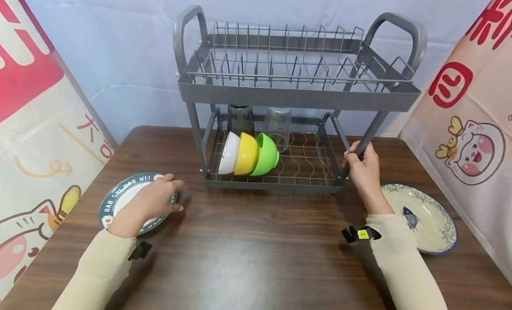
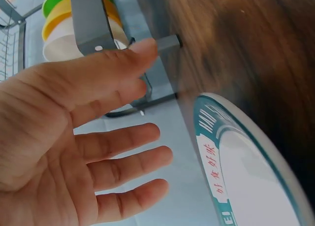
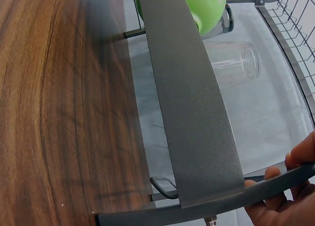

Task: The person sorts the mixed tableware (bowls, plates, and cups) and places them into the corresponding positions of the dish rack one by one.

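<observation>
My right hand (image 1: 365, 172) grips the right front leg of a grey two-tier dish rack (image 1: 296, 96); in the right wrist view its fingers (image 3: 268, 201) curl round the grey bar. Over on the left, my left hand (image 1: 154, 203) hovers above a white plate with a teal lettered rim (image 1: 110, 203), holding nothing. Seen from the left wrist, its fingers (image 2: 123, 167) are spread loosely, apart from the plate. On the rack's lower tier a white bowl (image 1: 229, 156), a yellow bowl (image 1: 246, 156) and a green bowl (image 1: 267, 156) stand tilted on their sides, nested together.
Behind the bowls are a dark glass (image 1: 240, 119) and a clear glass (image 1: 278, 125), both upside down. A blue-patterned oval plate (image 1: 432, 216) with a fish motif lies right of the rack, partly behind my right forearm. Everything rests on a brown wooden table (image 1: 256, 239).
</observation>
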Tool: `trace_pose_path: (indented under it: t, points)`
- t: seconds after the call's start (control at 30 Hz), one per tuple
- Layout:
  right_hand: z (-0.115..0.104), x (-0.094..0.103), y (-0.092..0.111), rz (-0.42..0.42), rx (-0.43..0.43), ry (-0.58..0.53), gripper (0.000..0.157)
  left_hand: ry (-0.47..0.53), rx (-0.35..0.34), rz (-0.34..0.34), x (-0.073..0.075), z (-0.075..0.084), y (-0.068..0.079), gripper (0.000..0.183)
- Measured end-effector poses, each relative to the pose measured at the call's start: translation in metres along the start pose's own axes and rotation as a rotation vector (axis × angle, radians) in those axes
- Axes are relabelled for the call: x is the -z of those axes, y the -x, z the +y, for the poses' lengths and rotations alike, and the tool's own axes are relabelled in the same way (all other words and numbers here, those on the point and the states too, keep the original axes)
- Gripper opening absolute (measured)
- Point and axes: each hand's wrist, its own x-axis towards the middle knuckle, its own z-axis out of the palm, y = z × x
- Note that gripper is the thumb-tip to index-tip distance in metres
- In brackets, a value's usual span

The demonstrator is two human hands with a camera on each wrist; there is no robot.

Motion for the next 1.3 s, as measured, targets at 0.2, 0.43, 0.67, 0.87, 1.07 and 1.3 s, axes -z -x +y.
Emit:
trace_pose_path:
  t: [0.2,0.43,0.67,0.87,1.07,1.3]
  points:
    - [0.001,0.001,0.002,0.008,0.001,0.014,0.010,0.020,0.034,-0.035,-0.003,-0.005,0.004,0.056]
    - [-0.001,-0.001,0.001,0.000,0.030,0.017,0.009,0.057,0.071,-0.064,-0.007,-0.013,0.012,0.065]
    - [-0.002,-0.002,0.001,-0.004,0.045,0.008,0.009,0.071,0.130,-0.078,-0.010,-0.019,0.021,0.079]
    - [-0.003,-0.002,0.002,0.005,0.035,-0.004,0.011,0.097,0.173,-0.139,-0.015,-0.019,0.025,0.086]
    - [0.000,-0.001,0.000,0.007,0.032,0.004,0.010,0.099,0.189,-0.160,-0.017,-0.018,0.028,0.082]
    - [0.003,0.000,-0.001,0.010,0.048,0.012,0.009,0.073,0.167,-0.158,-0.013,-0.017,0.031,0.074]
